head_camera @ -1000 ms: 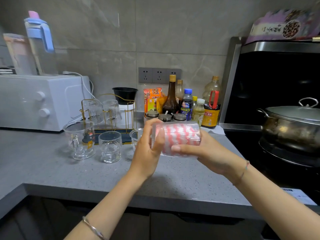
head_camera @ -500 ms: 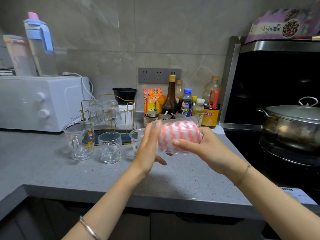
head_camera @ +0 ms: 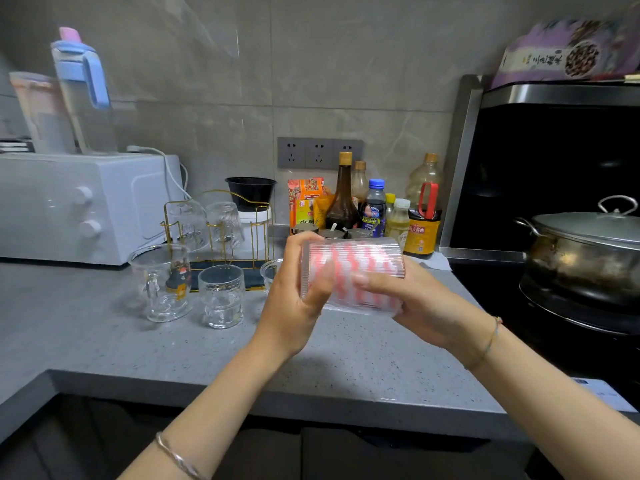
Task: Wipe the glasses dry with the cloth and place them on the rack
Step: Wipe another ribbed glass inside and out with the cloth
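I've got the left hand covering most of a small glass; pot runs off the right edge; bottle labels too small to read.

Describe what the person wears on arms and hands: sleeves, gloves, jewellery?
No sleeves or gloves show; both forearms are bare. At the wrist of the left hand sits a thin silver bangle. At the wrist of the right hand sits a thin cord bracelet with a small bead. No rings visible.

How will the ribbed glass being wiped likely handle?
The ribbed glass is clear glass, so probably fragile. Its ridges should aid grip, though any wetness could make it slippery. Held sideways by the left hand and right hand, its round wall would likely roll if laid down.
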Motion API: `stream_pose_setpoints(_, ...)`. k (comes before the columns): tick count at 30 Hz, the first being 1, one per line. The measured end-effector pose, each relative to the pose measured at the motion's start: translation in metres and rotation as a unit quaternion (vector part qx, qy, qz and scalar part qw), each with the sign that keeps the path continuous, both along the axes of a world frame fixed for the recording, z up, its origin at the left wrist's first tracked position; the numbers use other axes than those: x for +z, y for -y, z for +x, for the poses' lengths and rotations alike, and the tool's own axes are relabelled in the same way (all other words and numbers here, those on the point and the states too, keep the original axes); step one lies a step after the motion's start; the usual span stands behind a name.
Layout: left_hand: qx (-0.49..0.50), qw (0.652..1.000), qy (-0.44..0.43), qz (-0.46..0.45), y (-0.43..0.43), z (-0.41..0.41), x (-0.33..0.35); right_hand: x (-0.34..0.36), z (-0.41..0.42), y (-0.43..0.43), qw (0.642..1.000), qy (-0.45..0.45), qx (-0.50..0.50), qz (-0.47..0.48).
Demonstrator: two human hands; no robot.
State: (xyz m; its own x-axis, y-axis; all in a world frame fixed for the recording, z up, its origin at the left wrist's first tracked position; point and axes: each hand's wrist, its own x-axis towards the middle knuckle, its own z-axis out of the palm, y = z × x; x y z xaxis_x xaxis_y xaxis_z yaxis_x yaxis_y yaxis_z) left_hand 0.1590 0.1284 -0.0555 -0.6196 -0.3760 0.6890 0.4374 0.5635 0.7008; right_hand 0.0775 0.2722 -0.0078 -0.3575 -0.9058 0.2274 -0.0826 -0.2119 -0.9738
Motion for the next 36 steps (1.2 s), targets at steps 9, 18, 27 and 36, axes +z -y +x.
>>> stream_pose_setpoints(9,-0.027,0.999,0.038,-0.007,0.006,0.003,-0.005,0.0,0.002,0.002,0.998,-0.032,-0.046,-0.01)
stream_pose_setpoints(18,-0.099,0.926,0.221,0.29,0.001,-0.001,0.011,-0.01,-0.005,0.009,0.962,-0.212,-0.17,0.034)
stream_pose_setpoints(27,-0.02,0.991,0.06,0.115,-0.001,-0.006,-0.007,-0.006,-0.006,0.003,0.993,-0.109,-0.04,0.014)
stream_pose_setpoints(36,-0.047,0.998,0.027,-0.024,0.0,0.002,-0.005,-0.007,-0.014,0.0,0.999,0.002,-0.053,-0.002)
